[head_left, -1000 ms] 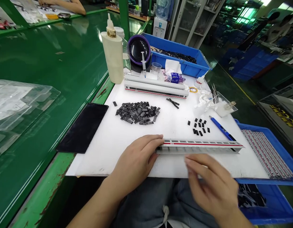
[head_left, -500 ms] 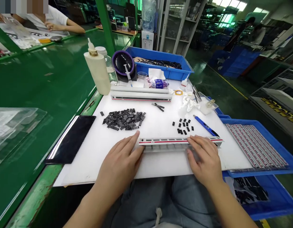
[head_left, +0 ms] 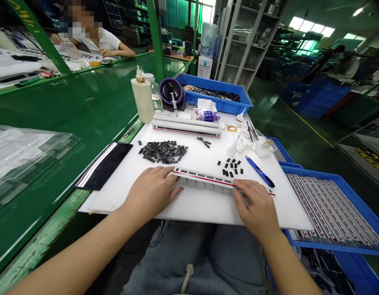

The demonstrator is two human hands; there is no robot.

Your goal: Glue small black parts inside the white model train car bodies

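Observation:
A long white model train car shell, with a red stripe and a row of dark windows, lies slantwise near the front of the white work board. My left hand holds its left end, the thumb on the near side. My right hand grips it toward the right end, fingers over the top and thumb in front; they hide part of the shell. Beyond it are a heap of small black pieces and a looser group of black pieces. A blue pen-like tool lies just past my right hand.
Another train shell lies farther back, before a cream bottle, a syringe and a blue bin. Striped panels fill a blue tray at right. A dark glossy plate overhangs the left edge. A co-worker sits across.
The view has shifted and turned. The shell, level across the view before, now slants with its right end nearer me. Both hands remain on it.

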